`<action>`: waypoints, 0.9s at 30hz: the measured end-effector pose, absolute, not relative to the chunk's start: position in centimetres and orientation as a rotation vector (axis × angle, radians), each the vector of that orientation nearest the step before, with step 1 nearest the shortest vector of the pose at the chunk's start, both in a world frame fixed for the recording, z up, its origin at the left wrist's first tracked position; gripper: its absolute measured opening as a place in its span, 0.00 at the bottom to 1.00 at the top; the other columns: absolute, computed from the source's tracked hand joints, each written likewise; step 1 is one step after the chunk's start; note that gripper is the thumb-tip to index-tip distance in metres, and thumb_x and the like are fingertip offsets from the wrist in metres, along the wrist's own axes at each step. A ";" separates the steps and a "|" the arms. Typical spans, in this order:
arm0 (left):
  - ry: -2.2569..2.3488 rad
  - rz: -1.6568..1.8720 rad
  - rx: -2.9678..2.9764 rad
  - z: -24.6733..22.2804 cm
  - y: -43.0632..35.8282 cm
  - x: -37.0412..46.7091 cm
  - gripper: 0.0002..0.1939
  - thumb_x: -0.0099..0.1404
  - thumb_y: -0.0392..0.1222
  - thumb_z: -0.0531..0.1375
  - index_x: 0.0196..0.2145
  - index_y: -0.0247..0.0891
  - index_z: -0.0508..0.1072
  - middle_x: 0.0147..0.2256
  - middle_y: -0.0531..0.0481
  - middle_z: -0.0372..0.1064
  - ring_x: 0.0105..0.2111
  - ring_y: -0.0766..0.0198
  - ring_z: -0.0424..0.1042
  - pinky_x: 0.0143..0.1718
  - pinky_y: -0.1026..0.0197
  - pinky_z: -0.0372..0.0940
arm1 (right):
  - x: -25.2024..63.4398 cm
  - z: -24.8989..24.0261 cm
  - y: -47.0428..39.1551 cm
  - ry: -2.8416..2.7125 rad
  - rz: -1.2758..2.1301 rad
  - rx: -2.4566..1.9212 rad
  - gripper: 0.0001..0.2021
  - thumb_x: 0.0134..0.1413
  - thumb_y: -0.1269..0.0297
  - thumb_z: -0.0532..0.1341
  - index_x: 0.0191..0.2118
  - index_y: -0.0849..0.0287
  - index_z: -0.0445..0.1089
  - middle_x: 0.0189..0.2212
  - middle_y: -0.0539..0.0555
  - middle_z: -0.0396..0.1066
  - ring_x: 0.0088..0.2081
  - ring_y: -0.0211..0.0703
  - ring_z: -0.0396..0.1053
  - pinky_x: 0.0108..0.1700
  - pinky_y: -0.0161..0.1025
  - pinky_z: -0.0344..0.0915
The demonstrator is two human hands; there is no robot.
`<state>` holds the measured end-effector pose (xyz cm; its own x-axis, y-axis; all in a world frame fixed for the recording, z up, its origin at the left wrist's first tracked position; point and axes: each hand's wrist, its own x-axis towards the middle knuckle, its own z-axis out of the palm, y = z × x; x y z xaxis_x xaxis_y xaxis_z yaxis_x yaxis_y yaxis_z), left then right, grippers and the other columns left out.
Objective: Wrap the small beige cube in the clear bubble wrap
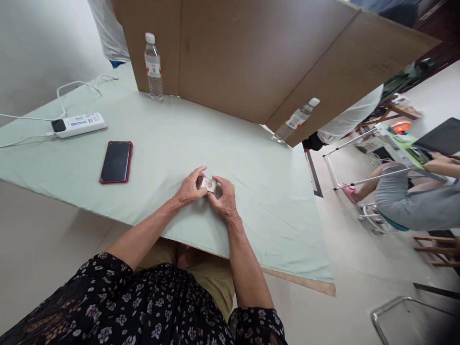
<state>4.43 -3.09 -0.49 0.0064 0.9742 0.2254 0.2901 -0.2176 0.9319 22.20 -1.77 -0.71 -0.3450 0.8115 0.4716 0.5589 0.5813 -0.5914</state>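
Between my two hands is a small, pale, box-like object (pixel 208 184) with faint reddish marks; its exact kind is too small to make out. My left hand (pixel 191 186) is closed on its left end, thumb in front and fingers behind. On the right end, my right hand (pixel 224 197) grips with thumb and fingers curved around it. Both hands are just over the pale green tablecloth (pixel 172 143), close to the table's front edge. Fingers cover part of the object's ends.
A phone with a red case (pixel 116 162) and a white power strip (pixel 79 125) with cables lie to the left. Water bottles (pixel 154 69) (pixel 295 120) stand against a cardboard screen (pixel 230 57) at the back. A seated person (pixel 413 196) is at the right.
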 end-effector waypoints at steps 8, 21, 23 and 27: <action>1.389 1.214 1.571 -0.9 -2.8 4.3 0.37 0.54 0.38 0.61 0.62 0.32 0.63 0.54 0.38 0.68 0.53 0.53 0.69 0.56 0.51 0.65 | 22.9 0.0 -1.0 -2.027 0.305 -1.067 0.08 0.64 0.61 0.59 0.41 0.51 0.77 0.51 0.55 0.76 0.52 0.50 0.72 0.54 0.51 0.65; 1.373 1.223 1.564 -1.2 -2.7 4.9 0.38 0.54 0.38 0.61 0.63 0.33 0.62 0.50 0.39 0.71 0.49 0.53 0.71 0.56 0.49 0.65 | 21.2 1.6 0.7 -2.272 0.076 -1.086 0.09 0.66 0.69 0.53 0.38 0.56 0.69 0.50 0.59 0.76 0.52 0.49 0.71 0.52 0.47 0.61; 1.365 1.259 1.549 -1.0 -2.8 5.0 0.37 0.55 0.39 0.62 0.63 0.34 0.63 0.53 0.38 0.69 0.53 0.51 0.70 0.58 0.48 0.64 | 21.0 1.8 1.2 -2.216 0.114 -1.112 0.08 0.66 0.69 0.52 0.39 0.55 0.68 0.50 0.60 0.75 0.55 0.49 0.70 0.51 0.46 0.61; 1.336 1.210 1.478 -0.5 -3.0 5.1 0.41 0.56 0.43 0.65 0.65 0.35 0.59 0.56 0.36 0.67 0.53 0.49 0.70 0.55 0.48 0.66 | 20.7 3.4 2.2 -2.222 0.147 -1.107 0.08 0.66 0.68 0.52 0.39 0.55 0.67 0.52 0.60 0.74 0.57 0.49 0.69 0.52 0.46 0.62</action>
<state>5.12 -3.00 -0.54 -0.0104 0.9900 0.1409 0.2379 -0.1344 0.9619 20.68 2.19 3.42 -0.4380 0.7491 0.4970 0.6770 0.6386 -0.3659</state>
